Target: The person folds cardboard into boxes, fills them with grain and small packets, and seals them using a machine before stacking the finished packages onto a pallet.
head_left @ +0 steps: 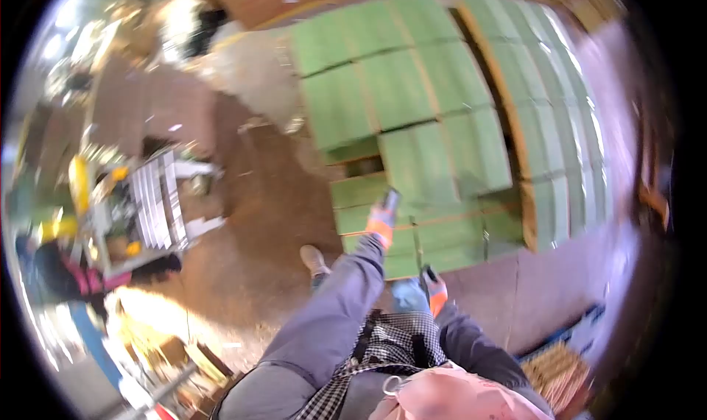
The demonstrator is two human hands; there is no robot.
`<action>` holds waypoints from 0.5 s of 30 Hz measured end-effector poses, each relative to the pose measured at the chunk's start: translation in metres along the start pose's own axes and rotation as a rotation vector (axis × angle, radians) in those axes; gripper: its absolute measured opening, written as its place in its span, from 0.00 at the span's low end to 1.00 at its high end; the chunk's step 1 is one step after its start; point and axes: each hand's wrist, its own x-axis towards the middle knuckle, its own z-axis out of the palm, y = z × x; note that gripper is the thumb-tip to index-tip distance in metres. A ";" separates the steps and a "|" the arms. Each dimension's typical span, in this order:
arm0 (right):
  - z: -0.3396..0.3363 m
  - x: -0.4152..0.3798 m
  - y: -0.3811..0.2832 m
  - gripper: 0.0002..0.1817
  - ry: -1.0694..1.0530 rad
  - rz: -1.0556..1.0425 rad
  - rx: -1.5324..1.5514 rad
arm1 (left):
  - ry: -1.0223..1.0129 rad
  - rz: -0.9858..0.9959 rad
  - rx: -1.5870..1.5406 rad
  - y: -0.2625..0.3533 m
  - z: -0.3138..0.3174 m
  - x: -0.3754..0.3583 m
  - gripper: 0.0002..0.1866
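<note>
Stacks of green wrapped packs stand in front of me, bound with thin straps. My left hand, in a grey and orange glove, reaches over the lower layer of packs. Something dark shows at its fingertips, too blurred to tell glove from object. Close to my body, at the near edge of the stack, is my right hand in a similar glove. A dark shape lies at its fingers, and I cannot make out what it is. One taller pack stands just beyond my left hand.
A second green stack stands on the right, past a narrow gap. At left, a metal frame with pale slats stands near a person in dark and pink clothing. Brown floor lies between. Wooden pieces are at lower right.
</note>
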 end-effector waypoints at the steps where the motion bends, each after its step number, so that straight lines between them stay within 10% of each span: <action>1: 0.028 -0.027 -0.006 0.13 -0.069 0.091 -0.070 | -0.035 0.023 0.097 0.007 -0.012 -0.028 0.21; 2: 0.050 -0.042 -0.003 0.14 -0.121 0.237 -0.048 | 0.027 0.035 0.328 -0.011 -0.040 -0.041 0.22; 3: 0.063 -0.039 0.007 0.14 -0.332 0.019 -0.355 | 0.075 -0.061 -0.232 -0.021 -0.050 -0.057 0.22; 5: 0.086 -0.028 0.031 0.15 -0.518 -0.626 -0.941 | 0.173 -0.208 -0.382 -0.021 -0.097 -0.089 0.22; 10: 0.146 0.048 0.085 0.17 -0.534 -0.049 -0.830 | 0.449 0.068 -0.249 0.052 -0.268 -0.133 0.23; 15: 0.238 0.072 0.080 0.18 -0.463 -0.244 -1.032 | 0.822 0.556 0.510 0.231 -0.430 -0.160 0.34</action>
